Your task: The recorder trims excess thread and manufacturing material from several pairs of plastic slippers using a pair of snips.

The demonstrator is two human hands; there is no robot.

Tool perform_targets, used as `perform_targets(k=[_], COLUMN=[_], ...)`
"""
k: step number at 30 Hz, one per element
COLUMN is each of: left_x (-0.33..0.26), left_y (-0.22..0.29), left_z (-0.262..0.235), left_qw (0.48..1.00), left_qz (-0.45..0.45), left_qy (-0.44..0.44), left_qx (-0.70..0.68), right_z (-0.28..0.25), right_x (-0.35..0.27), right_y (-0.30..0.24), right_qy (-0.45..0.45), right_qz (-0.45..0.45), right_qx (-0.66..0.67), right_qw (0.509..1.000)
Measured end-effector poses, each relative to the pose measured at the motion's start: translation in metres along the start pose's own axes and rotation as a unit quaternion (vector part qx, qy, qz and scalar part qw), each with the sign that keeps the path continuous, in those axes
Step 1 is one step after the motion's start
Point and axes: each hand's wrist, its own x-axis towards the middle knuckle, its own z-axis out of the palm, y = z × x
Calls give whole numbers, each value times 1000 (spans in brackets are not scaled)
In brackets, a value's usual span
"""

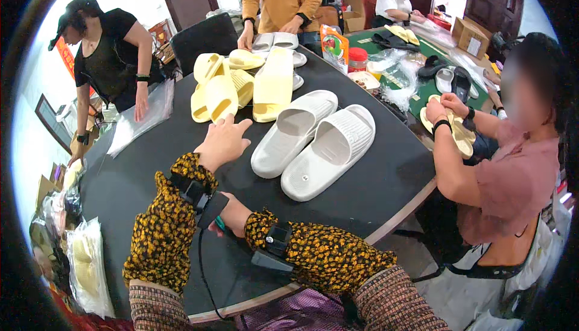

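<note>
While I am watching through the head view, the left hand (224, 142) is stretching forward over the round dark tabletop (362, 192), fingers spread apart and closed on nothing, its tips just short of the heap of pale yellow moulded foam slide sandals (232, 87).

Item, step in hand: I am judging this to be a reach toward a sandal, with no grasp made. The nearest yellow sandal (220, 97) is lying sole-up, tilted against its neighbours. By my estimate, the next move is calling for the fingers to close round that sandal's near edge and for it to be lifted without dragging the others.

Item, right hand (232, 215): it is resting low on the table near the person's body, crossing under the left forearm; most of it is hidden by the dark wrist-worn device, so I cannot tell whether its fingers are apart or together.

Item, pair of white ribbed foam slide sandals (313, 144): they are lying side by side, upright, just to the right of the left hand, untouched, toes pointing away.

Item, surroundings: other people are working round the table; clear plastic bags (142, 117) are lying at the far left edge.
</note>
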Motion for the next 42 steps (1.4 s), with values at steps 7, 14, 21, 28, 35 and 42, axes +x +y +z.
perform_targets(k=[7, 14, 21, 28, 35, 42], left_x=[16, 22, 27, 31, 26, 27], left_y=[-12, -30, -46, -53, -53, -59], left_z=[11, 12, 21, 43, 62, 67], left_qw=[999, 999, 939, 948, 969, 963], left_qz=[-32, -28, 0, -63, -106, -58], left_qy=[-19, 32, 257, 242, 216, 250], left_qx=[36, 26, -228, -198, -59, 79], right_z=[-1, -19, -20, -25, -25, -21], right_x=[1, 12, 7, -2, 3, 0], right_y=[-6, -24, -41, -65, -63, -60], right_qy=[54, 263, 306, 325, 317, 311], right_qz=[-21, -192, -258, -305, -322, -301], right_qx=[30, -12, -6, 106, 123, 106], right_qw=[998, 946, 916, 889, 884, 895])
